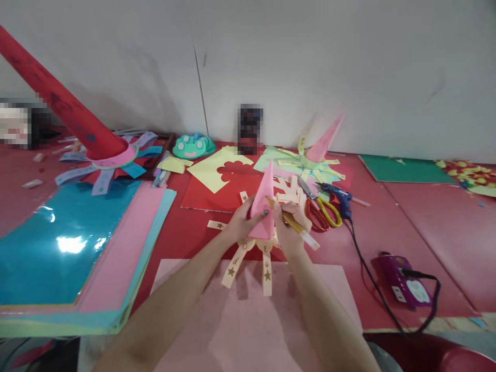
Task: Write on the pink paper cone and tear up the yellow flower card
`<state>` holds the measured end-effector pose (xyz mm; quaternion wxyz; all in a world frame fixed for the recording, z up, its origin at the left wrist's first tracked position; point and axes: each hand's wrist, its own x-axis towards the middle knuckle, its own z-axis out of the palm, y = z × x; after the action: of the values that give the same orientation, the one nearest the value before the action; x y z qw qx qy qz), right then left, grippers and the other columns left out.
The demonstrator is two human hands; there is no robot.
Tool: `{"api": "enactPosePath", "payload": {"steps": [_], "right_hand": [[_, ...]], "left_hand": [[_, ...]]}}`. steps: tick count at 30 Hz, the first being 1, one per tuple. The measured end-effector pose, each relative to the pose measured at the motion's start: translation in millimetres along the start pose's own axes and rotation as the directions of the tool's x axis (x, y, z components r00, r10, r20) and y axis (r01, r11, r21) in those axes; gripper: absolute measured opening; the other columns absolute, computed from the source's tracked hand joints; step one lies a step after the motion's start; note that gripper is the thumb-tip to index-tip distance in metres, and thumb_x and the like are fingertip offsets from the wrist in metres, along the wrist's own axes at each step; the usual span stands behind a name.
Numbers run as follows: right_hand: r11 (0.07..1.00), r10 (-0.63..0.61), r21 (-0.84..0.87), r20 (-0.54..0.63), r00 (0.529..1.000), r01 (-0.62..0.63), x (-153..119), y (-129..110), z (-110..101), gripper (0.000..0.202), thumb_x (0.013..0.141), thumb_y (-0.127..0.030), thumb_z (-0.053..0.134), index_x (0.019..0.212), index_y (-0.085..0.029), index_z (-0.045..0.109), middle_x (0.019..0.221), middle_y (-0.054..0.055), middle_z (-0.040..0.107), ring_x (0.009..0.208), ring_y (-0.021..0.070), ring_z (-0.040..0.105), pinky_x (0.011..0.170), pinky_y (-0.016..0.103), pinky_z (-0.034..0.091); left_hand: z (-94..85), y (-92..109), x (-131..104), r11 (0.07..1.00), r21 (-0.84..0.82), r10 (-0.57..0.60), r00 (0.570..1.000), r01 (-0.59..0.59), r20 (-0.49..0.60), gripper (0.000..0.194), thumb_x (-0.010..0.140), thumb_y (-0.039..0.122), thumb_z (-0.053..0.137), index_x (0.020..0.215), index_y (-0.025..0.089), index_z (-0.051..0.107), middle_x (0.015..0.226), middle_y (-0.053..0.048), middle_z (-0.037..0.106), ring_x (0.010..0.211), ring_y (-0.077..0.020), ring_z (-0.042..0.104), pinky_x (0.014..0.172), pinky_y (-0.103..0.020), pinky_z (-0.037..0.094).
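My left hand is closed around the left side of a pink paper cone, thumb across its front. The cone stands upright on a cream paper base with strips that bear letters and gold stars. In my right hand is a gold marker pen, its tip at the cone's surface. Whether the tip touches the paper is too small to tell. Just right of this hand lie scissors with red and yellow handles. Cut cream paper pieces lie behind my right hand.
A blue glue gun has a cord running to a purple power box. Stacked coloured sheets cover the left. A tall red cone, a green frog craft and another pink cone stand toward the wall.
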<state>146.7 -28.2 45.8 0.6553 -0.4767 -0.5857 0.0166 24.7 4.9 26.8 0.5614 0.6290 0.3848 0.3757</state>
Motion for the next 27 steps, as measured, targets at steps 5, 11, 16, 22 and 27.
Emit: {"api": "enactPosePath", "payload": {"steps": [5,11,16,22,27], "right_hand": [[1.000,-0.021,0.004,0.000,1.000,0.021,-2.7,4.5,1.0,0.015,0.077,-0.016,0.062,0.066,-0.019,0.052,0.054,-0.005,0.050,0.045,0.0060,0.045,0.044,0.020,0.041],[1.000,-0.007,0.003,0.023,1.000,0.007,-4.1,6.8,1.4,0.013,0.077,-0.018,0.062,0.067,-0.019,0.053,0.058,-0.004,0.054,0.046,0.0066,0.048,0.046,0.021,0.044],[1.000,0.022,0.007,0.003,1.000,-0.022,-3.5,3.9,0.5,0.013,0.078,-0.019,0.061,0.069,-0.020,0.051,0.056,-0.005,0.054,0.047,0.0072,0.050,0.046,0.021,0.044],[0.994,0.089,0.061,0.007,0.996,-0.090,-7.9,1.7,0.7,0.005,0.082,-0.023,0.055,0.081,-0.020,0.051,0.065,-0.002,0.061,0.057,0.0099,0.060,0.053,0.023,0.049],[0.991,0.087,0.098,0.049,0.995,-0.091,-11.4,4.3,1.5,0.007,0.084,-0.027,0.052,0.089,-0.021,0.052,0.070,-0.001,0.062,0.064,0.0115,0.062,0.060,0.027,0.052]], "left_hand": [[-0.8,-2.7,-0.1,1.000,0.027,0.008,1.000,-0.008,-0.006,0.041,0.081,0.042,0.055,0.112,0.016,0.049,0.101,-0.007,0.061,0.091,-0.0202,0.058,0.077,-0.031,0.049],[-0.8,-5.0,0.9,1.000,0.022,0.007,1.000,-0.007,-0.017,0.043,0.080,0.041,0.056,0.114,0.016,0.048,0.106,-0.009,0.060,0.095,-0.0212,0.058,0.079,-0.032,0.048],[1.2,-1.4,1.6,1.000,-0.005,-0.024,0.999,0.024,-0.034,0.041,0.079,0.041,0.057,0.111,0.016,0.050,0.109,-0.009,0.060,0.098,-0.0223,0.058,0.081,-0.034,0.049],[0.0,-2.9,2.7,1.000,0.010,0.026,0.998,-0.025,-0.057,0.041,0.080,0.041,0.057,0.112,0.017,0.050,0.111,-0.009,0.060,0.103,-0.0224,0.057,0.085,-0.034,0.047],[-0.8,-1.4,3.5,0.994,0.049,0.098,0.992,-0.094,-0.081,0.038,0.081,0.037,0.056,0.110,0.015,0.050,0.108,-0.010,0.060,0.100,-0.0217,0.057,0.085,-0.035,0.046]]}}
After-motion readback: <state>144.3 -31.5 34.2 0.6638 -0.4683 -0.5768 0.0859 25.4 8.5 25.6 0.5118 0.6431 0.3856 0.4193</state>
